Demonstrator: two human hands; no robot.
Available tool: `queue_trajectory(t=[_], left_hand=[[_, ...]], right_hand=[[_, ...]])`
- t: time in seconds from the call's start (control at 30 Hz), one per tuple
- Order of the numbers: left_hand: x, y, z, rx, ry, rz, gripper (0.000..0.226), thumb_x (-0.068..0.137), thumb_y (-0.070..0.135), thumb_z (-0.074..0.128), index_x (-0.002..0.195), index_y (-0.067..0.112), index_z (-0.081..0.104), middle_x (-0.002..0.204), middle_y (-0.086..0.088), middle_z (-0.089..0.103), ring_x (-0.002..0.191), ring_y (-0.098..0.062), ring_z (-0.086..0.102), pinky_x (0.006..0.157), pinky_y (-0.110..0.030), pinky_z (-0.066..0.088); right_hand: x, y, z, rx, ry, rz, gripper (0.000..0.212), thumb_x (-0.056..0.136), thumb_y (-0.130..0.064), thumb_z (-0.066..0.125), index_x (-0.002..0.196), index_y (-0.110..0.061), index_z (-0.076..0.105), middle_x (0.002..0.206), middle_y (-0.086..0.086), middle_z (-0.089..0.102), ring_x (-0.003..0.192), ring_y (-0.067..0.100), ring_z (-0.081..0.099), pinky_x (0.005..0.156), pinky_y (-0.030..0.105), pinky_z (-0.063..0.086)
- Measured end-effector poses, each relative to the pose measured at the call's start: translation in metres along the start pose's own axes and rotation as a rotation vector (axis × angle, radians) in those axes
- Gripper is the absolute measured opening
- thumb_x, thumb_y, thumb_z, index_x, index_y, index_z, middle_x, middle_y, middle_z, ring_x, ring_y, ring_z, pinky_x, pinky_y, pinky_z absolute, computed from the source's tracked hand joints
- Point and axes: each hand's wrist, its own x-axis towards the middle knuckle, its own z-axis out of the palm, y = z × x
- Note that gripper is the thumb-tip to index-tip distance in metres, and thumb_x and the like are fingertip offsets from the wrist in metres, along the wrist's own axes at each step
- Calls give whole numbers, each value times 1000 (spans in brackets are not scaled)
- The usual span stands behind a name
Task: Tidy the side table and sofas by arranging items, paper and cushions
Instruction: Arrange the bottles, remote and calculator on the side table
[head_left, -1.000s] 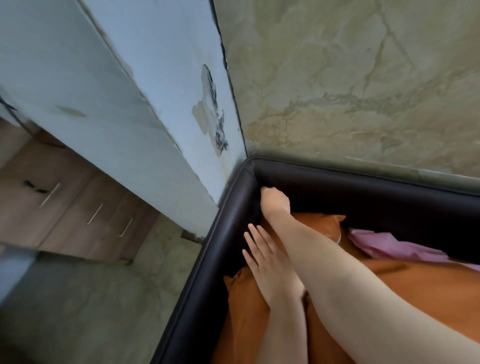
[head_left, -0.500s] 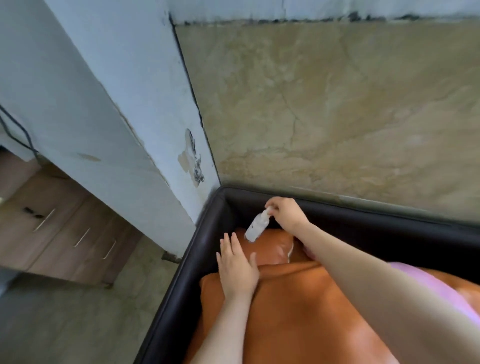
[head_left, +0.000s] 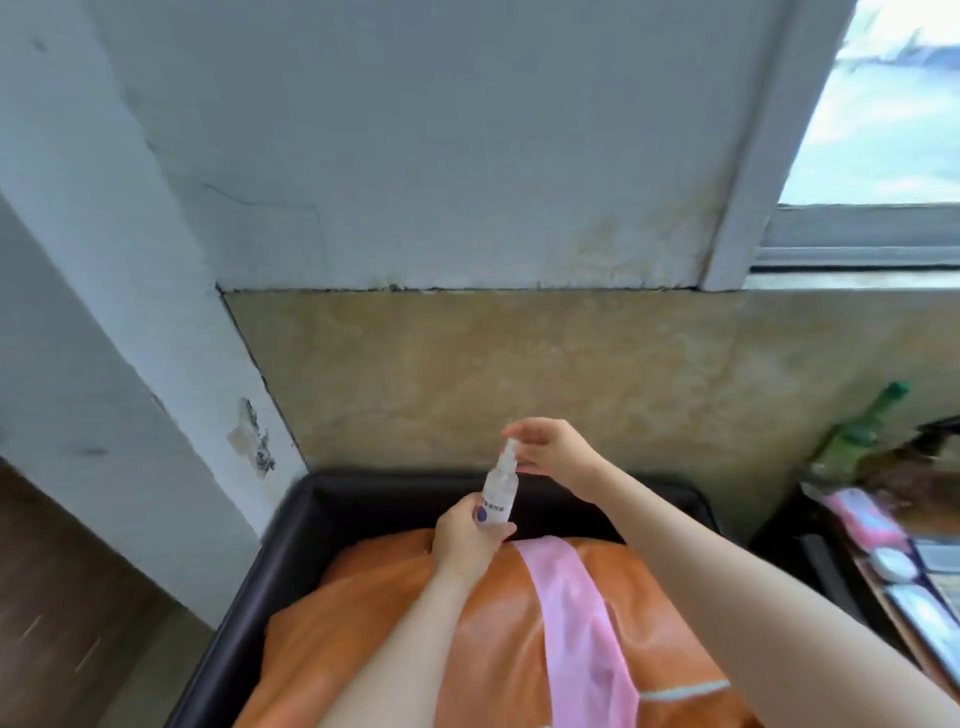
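The left hand (head_left: 467, 540) reaches forward, fingers curled round the lower body of a small clear plastic spray bottle (head_left: 500, 493), held upright above the orange leather cushion (head_left: 389, 623). The right hand (head_left: 550, 449) hovers at the bottle's nozzle, fingers loosely spread; contact is unclear. The label is blurred.

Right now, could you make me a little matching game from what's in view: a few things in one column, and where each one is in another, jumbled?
Things:
1. spray bottle
2. pink cloth
3. green bottle
4. orange cushion

Places:
A. at the far right, against the wall
B. in the dark sofa, under both arms
C. draped over the cushion
D. upright in the left hand, with the right hand at its nozzle

Pairs: 1-D, 2-C, 3-A, 4-B
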Motion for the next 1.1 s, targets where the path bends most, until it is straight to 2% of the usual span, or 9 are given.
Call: queue_trajectory(t=[0.13,0.2,0.27,0.37,0.43,0.6,0.8,0.97,1.1], left_hand=[[-56,76,66,-99,46,45,23,72,16,78,89,19,62,80,7,66,77,-17,64,70,-30,52],[-83,108,102,-200,26,67,23,71,16,79,86,18,61,77,4,67,73,-19,65,72,-37,56],[-107,135,137,-245,-11,87,28,68,20,82,81,18,57,76,3,66,71,-20,64,71,-39,56],[-139,164,182,-294,-113,110,33,68,22,83,82,17,54,80,1,65,71,-17,62,69,-35,55],[-154,176,204,-305,-203,134,29,73,21,80,90,14,58,88,-1,66,81,-18,64,72,-32,56],[-178,199,241,-255,-446,281,34,85,18,70,116,5,64,105,-3,68,101,-16,63,76,-16,48],[-205,217,288,-112,-546,317,23,87,9,66,110,5,66,99,-6,68,92,-16,62,75,-20,48],[-233,224,335,-143,-575,302,17,88,7,65,104,10,68,97,-3,69,91,-15,62,72,-17,47],[-244,235,367,-181,-589,267,14,88,7,64,97,17,68,93,0,69,92,-15,64,76,-22,49]], right_hand=[[-80,-4,-75,-24,142,-29,29,83,1,64,111,-7,61,93,3,64,84,13,61,78,24,52],[-117,0,-109,-108,157,-7,31,79,-2,70,108,-8,61,93,2,64,83,13,61,68,16,52],[-151,3,-144,-136,187,16,26,79,-5,72,102,-9,61,82,-1,61,71,10,59,58,15,50],[-198,2,-195,-156,222,34,15,82,-5,67,95,-9,60,76,-3,59,68,9,59,60,20,50],[-226,3,-224,-142,244,43,14,84,-1,63,94,-8,60,78,-1,60,71,11,60,66,24,52],[-286,20,-275,2,343,57,23,86,3,58,106,-8,59,95,7,63,94,22,63,87,37,52],[-335,47,-302,122,457,70,23,87,3,57,104,-13,60,101,9,65,99,24,63,94,42,50],[-366,67,-337,100,570,107,25,88,-7,60,113,-8,59,107,10,64,100,22,63,84,31,52],[-376,83,-372,91,545,98,18,87,-8,62,104,-11,61,98,5,66,93,18,65,82,31,54]])
